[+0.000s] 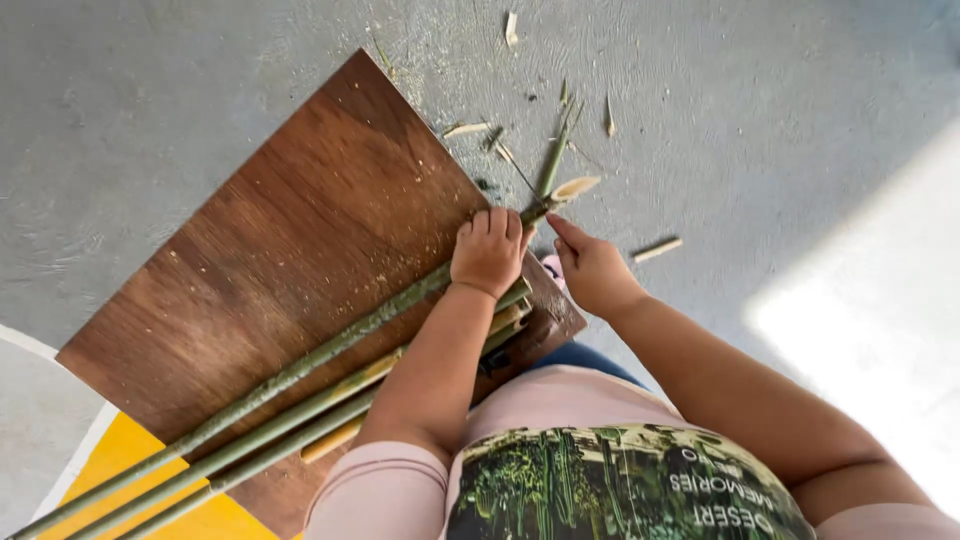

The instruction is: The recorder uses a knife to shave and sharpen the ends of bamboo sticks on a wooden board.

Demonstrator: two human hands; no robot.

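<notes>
My left hand (488, 250) is closed around a long green bamboo stalk (330, 350) near its far end, pressing it on a brown wooden board (300, 240). My right hand (592, 268) sits just right of it, fingers closed near the stalk's tip; whatever it grips is hidden. A pale sliver (574, 187) curls off the stalk's end beyond my hands. Two more green stalks (290, 425) lie parallel under my left forearm.
Pale bamboo shavings (656, 249) and chips are scattered on the grey concrete floor (760, 110) beyond the board. A yellow and white painted patch (130, 450) lies at the lower left. Bright sunlight falls on the floor at the right.
</notes>
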